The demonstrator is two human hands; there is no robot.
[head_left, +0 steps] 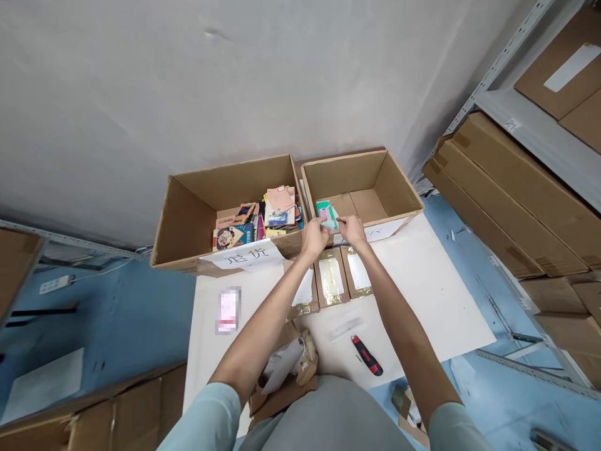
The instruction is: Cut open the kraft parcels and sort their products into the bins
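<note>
At the front left corner of the right-hand open carton (350,181), my left hand (314,239) and my right hand (352,230) are close together. Between them is a small flat packet (325,213), green with a pink and white panel; its exact kind is too small to tell. The fingers of my left hand pinch its near left side, while those of my right hand close on its right edge. Below my wrists, taped brown boxes (331,279) with white labels stand side by side against the carton's front.
The left open carton (188,216) holds a pile of booklets and small packs (280,202). On the white table (422,288) lie a red-and-black utility knife (367,356), a blurred pink item (228,310) and crumpled packing paper (286,363). Shelves with large cartons (511,200) stand right.
</note>
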